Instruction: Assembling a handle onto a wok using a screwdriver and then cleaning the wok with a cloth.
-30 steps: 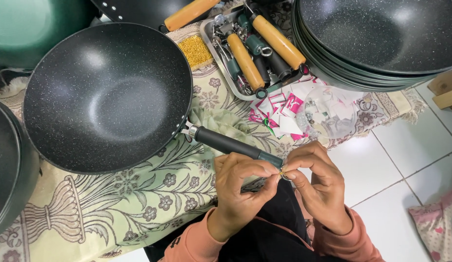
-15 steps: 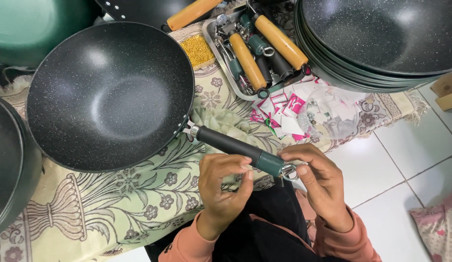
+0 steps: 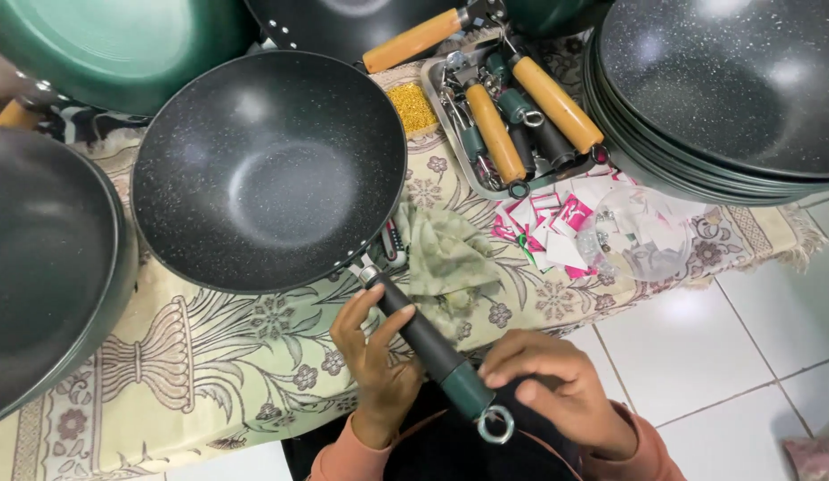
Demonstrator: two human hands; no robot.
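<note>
Head view: dark speckled wok (image 3: 270, 169) on patterned cloth (image 3: 210, 356), black-and-green handle (image 3: 428, 346) slanting toward the body. Left hand (image 3: 372, 363) cupped under mid-handle, fingers loosely curled on it. Right hand (image 3: 557, 387) pinched at the green end, beside the metal ring (image 3: 495, 425). Hands apart. Beyond: tray of spare handles (image 3: 512, 125), stacked woks (image 3: 717, 89).

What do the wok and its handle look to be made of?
Wok: probably metal with a dark speckled non-stick coating, matte with soft glare. Handle, held by the left hand: black and green, likely plastic, ending in a shiny metal ring.
</note>
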